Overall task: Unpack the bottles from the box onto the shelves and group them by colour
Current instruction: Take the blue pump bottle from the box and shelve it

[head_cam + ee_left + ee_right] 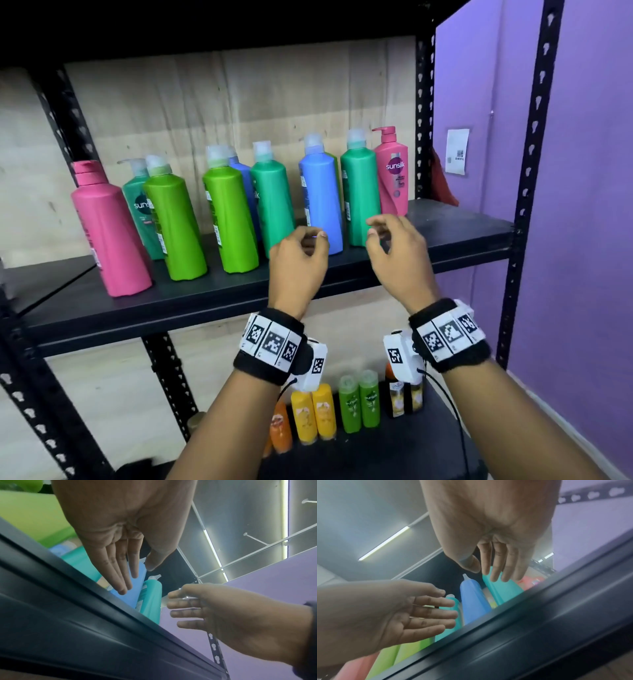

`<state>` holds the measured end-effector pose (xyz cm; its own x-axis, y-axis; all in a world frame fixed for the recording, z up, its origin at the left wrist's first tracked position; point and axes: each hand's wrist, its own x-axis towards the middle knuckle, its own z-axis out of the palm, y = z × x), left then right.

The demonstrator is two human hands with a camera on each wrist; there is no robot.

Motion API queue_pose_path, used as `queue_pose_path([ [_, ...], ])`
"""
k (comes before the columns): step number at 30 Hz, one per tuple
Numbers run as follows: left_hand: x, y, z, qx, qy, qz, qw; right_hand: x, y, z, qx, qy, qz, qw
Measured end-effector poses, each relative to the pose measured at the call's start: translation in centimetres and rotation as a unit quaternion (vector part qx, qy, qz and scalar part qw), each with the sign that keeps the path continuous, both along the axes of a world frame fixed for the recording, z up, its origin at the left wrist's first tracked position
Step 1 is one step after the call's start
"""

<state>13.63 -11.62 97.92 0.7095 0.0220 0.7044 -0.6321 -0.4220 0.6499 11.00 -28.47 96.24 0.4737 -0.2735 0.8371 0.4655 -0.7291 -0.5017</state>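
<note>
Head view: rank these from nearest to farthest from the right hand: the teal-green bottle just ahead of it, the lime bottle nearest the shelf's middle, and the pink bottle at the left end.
From the right hand:
1. Teal-green bottle, directly behind its fingers, toward the right of the row.
2. Lime bottle, near the middle, beyond the left hand.
3. Pink bottle, at the far left end of the shelf.

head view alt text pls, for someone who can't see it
Two empty hands, left hand and right hand, reach toward a black shelf holding a mixed row of tall bottles: pink bottle at the left end, green and teal ones, a blue bottle and another pink one at the right. Smaller bottles stand on the shelf below.
</note>
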Motion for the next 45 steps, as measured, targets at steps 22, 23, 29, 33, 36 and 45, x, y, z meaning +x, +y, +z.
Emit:
queue_pose_path([
  [22,-3.6,6.2,-23.4,0.351,0.327,0.033,0.877,-4.9,6.0,-20.6,-0.202,0.474,0.116,0.849],
  [23,-3.9,6.6,-24.9,0.356,0.341,0.026,0.870,-5.2,6.3,-21.9,-0.198,0.491,0.124,0.839],
  [29,-6.7,9.3,-33.6,0.387,0.465,0.028,0.796,-7.5,8.3,-29.9,-0.199,0.595,0.166,0.761],
  [33,-9.0,11.0,-38.5,0.389,0.549,0.025,0.739,-9.8,9.6,-35.4,-0.200,0.656,0.171,0.708],
  [36,-10.9,11.9,-41.8,0.410,0.578,0.015,0.705,-11.6,10.0,-39.1,-0.207,0.702,0.178,0.658],
  [45,-15.7,12.6,-48.7,0.404,0.660,-0.018,0.633,-16.5,10.1,-47.2,-0.173,0.789,0.228,0.544],
])
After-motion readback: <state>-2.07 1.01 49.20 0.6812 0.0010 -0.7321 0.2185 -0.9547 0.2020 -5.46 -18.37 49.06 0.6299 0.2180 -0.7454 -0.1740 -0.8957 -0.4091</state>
